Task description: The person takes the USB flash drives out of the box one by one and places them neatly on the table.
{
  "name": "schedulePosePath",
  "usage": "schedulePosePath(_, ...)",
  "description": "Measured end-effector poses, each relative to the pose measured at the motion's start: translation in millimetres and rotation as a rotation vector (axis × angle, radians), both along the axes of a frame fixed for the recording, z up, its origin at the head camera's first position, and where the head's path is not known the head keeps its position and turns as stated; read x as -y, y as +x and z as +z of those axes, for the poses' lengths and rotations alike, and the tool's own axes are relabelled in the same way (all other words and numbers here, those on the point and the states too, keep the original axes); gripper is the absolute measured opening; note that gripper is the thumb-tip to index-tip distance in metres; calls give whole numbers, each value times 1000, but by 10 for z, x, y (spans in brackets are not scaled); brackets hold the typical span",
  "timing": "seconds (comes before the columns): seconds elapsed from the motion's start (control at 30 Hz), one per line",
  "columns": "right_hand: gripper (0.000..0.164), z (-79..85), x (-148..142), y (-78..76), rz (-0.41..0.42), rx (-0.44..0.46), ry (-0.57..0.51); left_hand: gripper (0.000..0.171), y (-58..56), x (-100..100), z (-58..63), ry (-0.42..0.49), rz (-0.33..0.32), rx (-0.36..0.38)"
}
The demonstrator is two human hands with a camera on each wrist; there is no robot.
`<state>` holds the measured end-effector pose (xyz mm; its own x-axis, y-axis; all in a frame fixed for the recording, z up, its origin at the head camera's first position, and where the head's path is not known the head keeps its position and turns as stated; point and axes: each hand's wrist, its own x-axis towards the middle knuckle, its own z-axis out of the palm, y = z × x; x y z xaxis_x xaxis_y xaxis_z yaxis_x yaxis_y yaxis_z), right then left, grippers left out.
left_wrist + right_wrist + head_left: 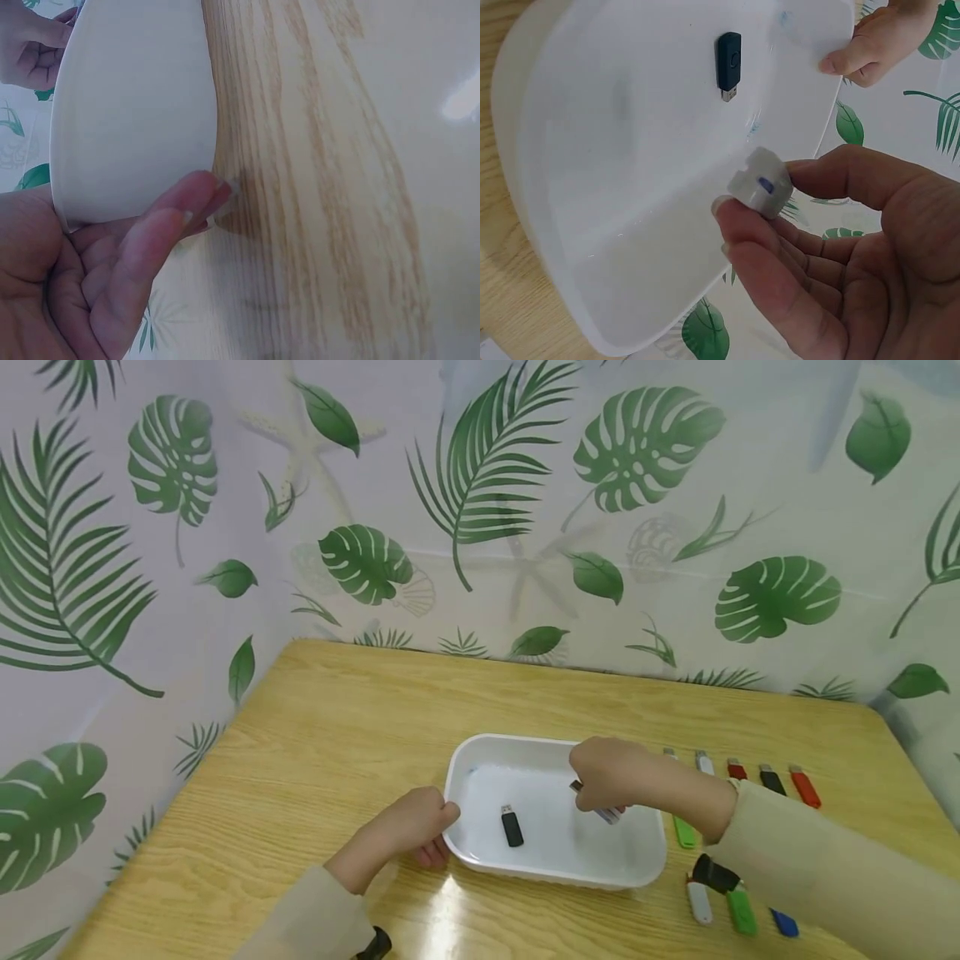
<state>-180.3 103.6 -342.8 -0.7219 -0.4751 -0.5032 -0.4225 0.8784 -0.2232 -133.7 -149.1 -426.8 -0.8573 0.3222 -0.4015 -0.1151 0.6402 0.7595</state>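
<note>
A white plastic basin (540,878) stands on the wooden table. My left hand (416,822) grips its left end, thumb over the rim and fingers (142,247) along the outer wall. Over the basin's right half, my right hand (611,772) pinches a whitish USB stick (763,182) between thumb and fingers. In the right wrist view the stick's end faces the camera and bears a blue mark; its metal plug pokes out past the hand in the head view. A black USB stick (512,829) lies on the basin floor, left of the middle.
Right of the basin, more USB sticks lie in rows: red (806,787), black (772,779), white (699,902), green (742,910) and blue (785,922). My right sleeve (832,860) passes over some. Leaf-patterned cloth (525,568) hangs behind the table.
</note>
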Motion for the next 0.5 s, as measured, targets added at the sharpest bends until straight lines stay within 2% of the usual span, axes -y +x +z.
schedulePosePath(0.23, 22, 41, -149, 37, 7, -26, -15, 31, -9, 2, 33, -12, 5, 8)
schedulePosePath(0.5, 23, 8, -382, 69, -45, -47, -32, 33, -21, -31, 13, -13, -4, 8)
